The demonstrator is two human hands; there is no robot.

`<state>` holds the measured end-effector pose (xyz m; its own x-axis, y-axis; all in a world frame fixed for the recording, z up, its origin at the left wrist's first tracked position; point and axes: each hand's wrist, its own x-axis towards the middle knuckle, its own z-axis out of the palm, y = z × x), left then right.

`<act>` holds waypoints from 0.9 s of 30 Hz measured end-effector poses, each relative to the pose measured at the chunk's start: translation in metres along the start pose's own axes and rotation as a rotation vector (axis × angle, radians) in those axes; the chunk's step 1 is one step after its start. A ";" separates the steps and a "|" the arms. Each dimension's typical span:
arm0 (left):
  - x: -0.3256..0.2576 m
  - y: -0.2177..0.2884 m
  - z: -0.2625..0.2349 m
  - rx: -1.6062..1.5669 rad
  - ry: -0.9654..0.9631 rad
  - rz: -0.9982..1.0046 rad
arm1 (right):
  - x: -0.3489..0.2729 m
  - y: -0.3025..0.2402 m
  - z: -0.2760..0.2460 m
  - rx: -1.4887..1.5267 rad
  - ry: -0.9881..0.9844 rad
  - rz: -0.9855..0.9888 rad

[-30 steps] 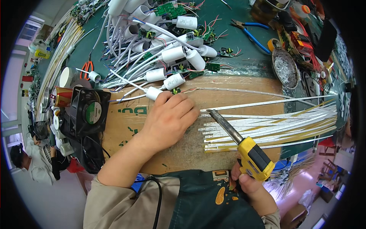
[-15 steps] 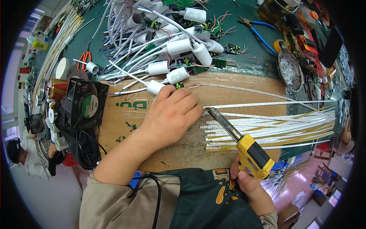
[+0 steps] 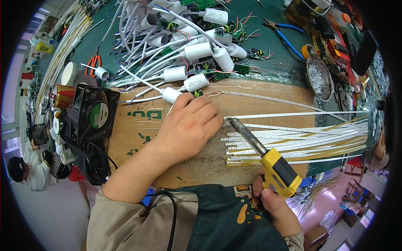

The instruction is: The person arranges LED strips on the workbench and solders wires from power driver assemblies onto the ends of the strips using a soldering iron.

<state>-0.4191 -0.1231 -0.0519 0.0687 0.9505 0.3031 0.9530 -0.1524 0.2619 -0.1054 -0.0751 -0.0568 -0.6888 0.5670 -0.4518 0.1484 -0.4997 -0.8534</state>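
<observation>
My left hand (image 3: pixel 189 125) rests on the brown board with its fingers curled together; its fingertips are turned away, so whatever they pinch is hidden. Just past its knuckles lies a white cylindrical cable housing (image 3: pixel 170 95), with a small green circuit board (image 3: pixel 197 93) and thin wires beside it. My right hand (image 3: pixel 271 198) is closed round a yellow and black soldering iron (image 3: pixel 281 170). The iron's dark tip sits close to my left fingers, by the left end of a single white LED strip (image 3: pixel 284 114). More LED strips (image 3: pixel 289 144) lie in a bundle to the right.
A heap of white housings and cables (image 3: pixel 197 51) covers the back. At the left stand a black fan (image 3: pixel 93 115) and orange-handled scissors (image 3: pixel 96 62). Blue-handled pliers (image 3: pixel 287 38) and a metal dish (image 3: pixel 319 77) lie back right. Another person (image 3: pixel 35 169) sits far left.
Hardly anything differs: both hands and the soldering iron keep their places, and the whole view shifts very slightly. The person at far left has moved a little.
</observation>
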 end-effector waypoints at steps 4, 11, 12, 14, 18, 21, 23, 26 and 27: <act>0.000 0.000 0.000 -0.004 0.004 -0.002 | 0.002 -0.011 0.006 0.114 -0.045 -0.026; 0.001 0.001 -0.002 -0.013 0.003 0.001 | 0.001 -0.003 0.002 0.140 -0.040 -0.081; 0.001 0.001 -0.001 -0.010 0.001 0.002 | 0.000 -0.003 0.003 0.141 -0.041 -0.082; 0.001 0.000 -0.001 -0.004 -0.002 0.002 | 0.000 -0.005 0.004 0.168 -0.031 -0.073; 0.001 0.001 -0.002 -0.004 0.007 0.004 | -0.001 -0.004 0.002 0.181 -0.030 -0.079; 0.002 0.001 -0.002 0.001 0.005 0.006 | -0.002 -0.003 0.002 0.159 -0.030 -0.077; 0.002 0.001 -0.001 0.004 0.004 0.007 | -0.001 -0.003 0.002 0.141 -0.025 -0.067; 0.002 0.000 -0.001 -0.003 0.007 0.009 | -0.002 -0.005 0.002 0.143 -0.022 -0.039; 0.002 0.000 -0.001 -0.005 0.009 0.008 | -0.002 -0.006 0.002 0.143 -0.022 -0.040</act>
<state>-0.4188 -0.1214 -0.0503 0.0737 0.9469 0.3131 0.9509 -0.1613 0.2640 -0.1064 -0.0744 -0.0509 -0.7075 0.5746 -0.4115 0.0193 -0.5663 -0.8240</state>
